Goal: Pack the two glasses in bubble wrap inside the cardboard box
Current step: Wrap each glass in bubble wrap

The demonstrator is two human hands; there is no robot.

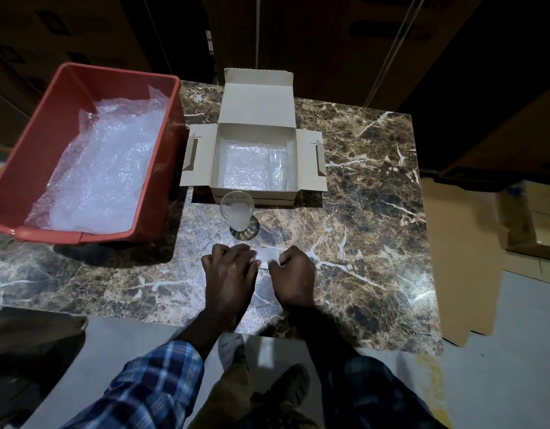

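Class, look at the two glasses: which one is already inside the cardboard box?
The glass lying against the cardboard box's right wall, on bubble wrap. The other glass stands upright on the table, outside.
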